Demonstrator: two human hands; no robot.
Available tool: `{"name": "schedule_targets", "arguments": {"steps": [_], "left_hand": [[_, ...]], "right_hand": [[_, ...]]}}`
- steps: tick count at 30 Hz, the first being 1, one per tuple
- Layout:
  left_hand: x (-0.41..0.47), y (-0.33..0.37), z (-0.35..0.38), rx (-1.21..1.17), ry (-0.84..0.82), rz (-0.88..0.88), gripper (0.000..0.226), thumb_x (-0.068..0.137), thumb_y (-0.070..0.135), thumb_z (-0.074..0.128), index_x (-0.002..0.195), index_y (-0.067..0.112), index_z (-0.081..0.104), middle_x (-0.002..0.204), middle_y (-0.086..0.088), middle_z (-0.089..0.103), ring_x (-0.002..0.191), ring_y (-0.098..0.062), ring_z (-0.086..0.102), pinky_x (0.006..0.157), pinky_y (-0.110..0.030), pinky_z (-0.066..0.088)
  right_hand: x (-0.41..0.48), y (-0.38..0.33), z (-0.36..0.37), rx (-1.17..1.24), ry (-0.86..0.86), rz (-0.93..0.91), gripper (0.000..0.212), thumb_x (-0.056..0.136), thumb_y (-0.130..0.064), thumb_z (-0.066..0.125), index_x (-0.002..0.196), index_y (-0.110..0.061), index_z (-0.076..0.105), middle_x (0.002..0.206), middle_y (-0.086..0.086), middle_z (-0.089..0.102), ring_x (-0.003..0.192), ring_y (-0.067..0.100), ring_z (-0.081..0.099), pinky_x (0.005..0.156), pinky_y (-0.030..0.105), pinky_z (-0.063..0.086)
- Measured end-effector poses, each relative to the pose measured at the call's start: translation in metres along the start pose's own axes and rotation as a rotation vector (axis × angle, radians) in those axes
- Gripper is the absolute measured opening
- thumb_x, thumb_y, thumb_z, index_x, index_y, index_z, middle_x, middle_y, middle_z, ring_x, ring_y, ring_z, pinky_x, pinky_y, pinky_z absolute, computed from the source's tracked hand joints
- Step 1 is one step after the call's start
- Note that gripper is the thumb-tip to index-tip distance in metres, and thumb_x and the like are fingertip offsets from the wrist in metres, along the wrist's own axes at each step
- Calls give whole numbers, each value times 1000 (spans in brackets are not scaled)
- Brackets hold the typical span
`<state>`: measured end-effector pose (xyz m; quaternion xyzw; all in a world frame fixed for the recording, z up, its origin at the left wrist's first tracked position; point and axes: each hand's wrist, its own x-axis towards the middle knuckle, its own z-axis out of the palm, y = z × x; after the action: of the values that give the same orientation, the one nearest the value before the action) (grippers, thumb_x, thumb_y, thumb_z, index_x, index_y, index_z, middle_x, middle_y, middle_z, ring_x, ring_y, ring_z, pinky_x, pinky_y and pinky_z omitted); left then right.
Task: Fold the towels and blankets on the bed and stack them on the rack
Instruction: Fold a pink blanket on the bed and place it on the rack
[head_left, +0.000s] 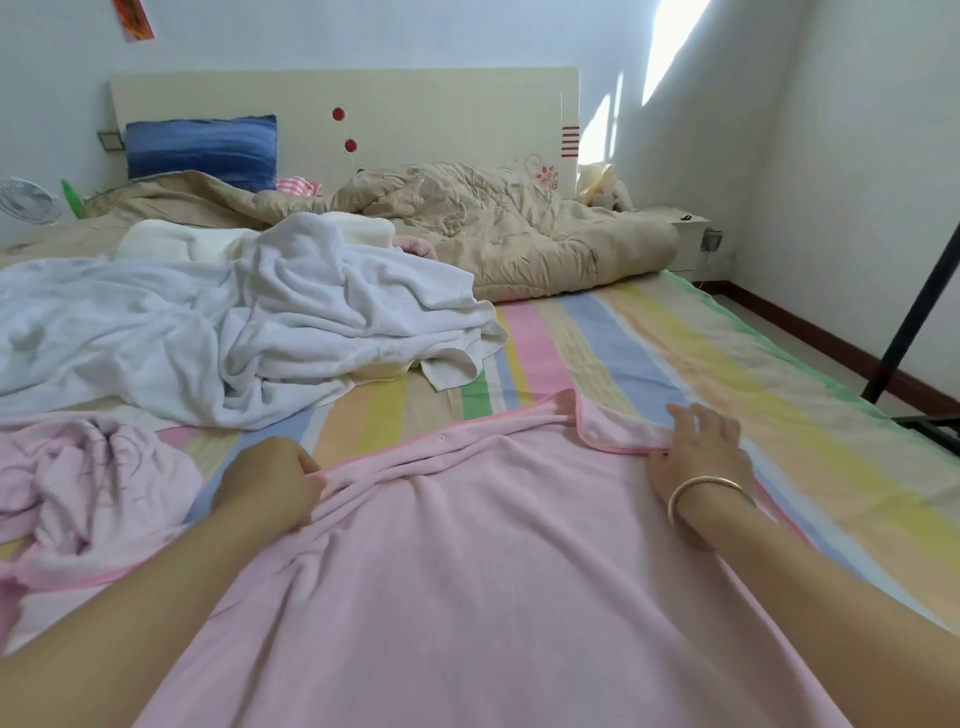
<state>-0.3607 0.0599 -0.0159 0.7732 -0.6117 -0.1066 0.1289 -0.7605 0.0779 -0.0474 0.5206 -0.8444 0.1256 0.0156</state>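
Left hand (270, 483): fingers curled into a fist round a bunched stretch of the far hem of the pink blanket (467, 571); ridges of cloth run out from the grip. Right hand (701, 452), with a bangle (706, 493) at the wrist: fingers spread and nearly straight, lying flat at the hem beside a turned-over corner (618, 426), pressing rather than holding.

The blanket lies lengthwise on the striped sheet of the bed (649, 353), running from the person toward the headboard, not yet folded. The step in hand appears to be spreading it flat before the first fold.

To do this well:
- Draw the two hands apart along the hem so that the gathered ridges by the left hand pull out.
- Flip the turned corner back so the edge lies straight.
- Fold only once the hem is straight, matching corner to corner; a pleat trapped now will probably thicken the stack unevenly.

Beyond the hands:
- A crumpled lilac towel (78, 483) lies just left of the blanket.
- A heap of white towels (234, 322) lies farther up the bed, unfolded.
- A beige quilt (493, 234) and a blue pillow (202, 148) lie at the head.
- A black metal frame (919, 312) stands on the floor at the right; it is probably the rack, though only part of it shows.
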Motion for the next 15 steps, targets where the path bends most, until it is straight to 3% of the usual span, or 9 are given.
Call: {"name": "schedule_targets", "arguments": {"steps": [1, 4, 7, 10, 12, 15], "left_hand": [[6, 2, 1, 26, -2, 15, 11, 92, 22, 61, 83, 28, 64, 53, 4, 68, 67, -13, 64, 60, -24, 45], [20, 5, 8, 82, 29, -7, 14, 94, 23, 59, 86, 26, 70, 52, 4, 67, 72, -17, 65, 61, -25, 46], [33, 4, 19, 104, 144, -26, 16, 89, 17, 61, 91, 26, 73, 77, -2, 72, 85, -23, 65, 66, -27, 47], [44, 11, 23, 16, 285, -33, 21, 86, 11, 58, 94, 24, 73, 103, -9, 68, 98, -32, 62, 76, -33, 48], [54, 18, 24, -115, 344, -19, 18, 86, 10, 59, 95, 19, 72, 105, -11, 67, 102, -33, 59, 82, -37, 48], [71, 30, 27, -239, 367, 48, 19, 86, 13, 58, 100, 15, 71, 111, -8, 66, 105, -30, 58, 85, -36, 46]], "right_hand": [[3, -9, 3, -25, 20, -81, 59, 93, -30, 48, 147, -29, 26, 155, 1, 21, 142, 26, 14, 104, 39, 36], [11, -29, 9, -83, 41, -251, 46, 93, -23, 48, 137, -32, 43, 141, -1, 39, 131, 24, 29, 87, 33, 42], [19, -38, 17, -98, 110, -311, 27, 95, -21, 48, 119, -27, 59, 122, 0, 45, 119, 23, 37, 68, 29, 38], [25, -42, 13, 43, 255, -240, 16, 92, -20, 54, 104, -16, 65, 108, 7, 48, 105, 28, 46, 65, 30, 35], [36, -38, 7, 185, 340, -148, 15, 92, -17, 54, 99, -9, 64, 100, 13, 55, 97, 33, 51, 67, 33, 37], [61, -24, 1, 294, 386, -48, 14, 93, -18, 52, 100, -11, 62, 96, 15, 64, 94, 36, 54, 72, 37, 40]]}}
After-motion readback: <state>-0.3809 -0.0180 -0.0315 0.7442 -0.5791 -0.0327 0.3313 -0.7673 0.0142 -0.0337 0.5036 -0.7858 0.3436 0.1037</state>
